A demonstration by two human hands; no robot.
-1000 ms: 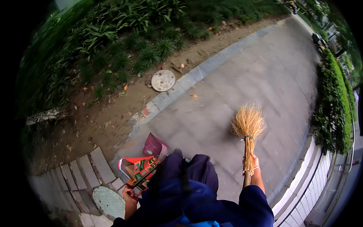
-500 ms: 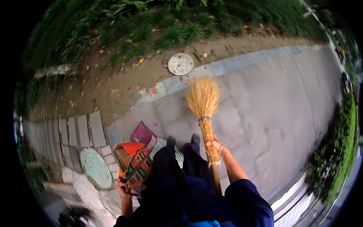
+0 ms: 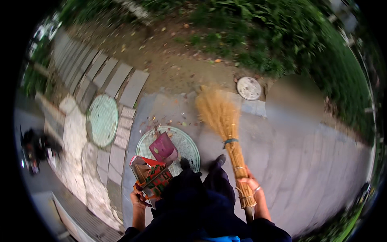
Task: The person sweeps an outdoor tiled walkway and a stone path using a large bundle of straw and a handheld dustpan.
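Your right hand (image 3: 250,186) grips straw broom (image 3: 224,121), bristles at twelve o'clock on paved path (image 3: 306,161); left hand (image 3: 139,198) clutches red dustpan (image 3: 151,175) over round manhole cover (image 3: 185,145).

Rough straw broom (image 3: 221,117); matt stone paving (image 3: 306,161); glossy cardboard dustpan (image 3: 151,175)

Red-green printed carton (image 3: 151,177) in left hand (image 3: 139,198).

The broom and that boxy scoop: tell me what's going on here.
A person stands on a paved path beside a dirt strip and grass. The right hand grips a straw broom, bristles fanned toward scattered leaves near a round manhole cover. The left hand holds a red dustpan made from a can, its maroon flap over that cover.
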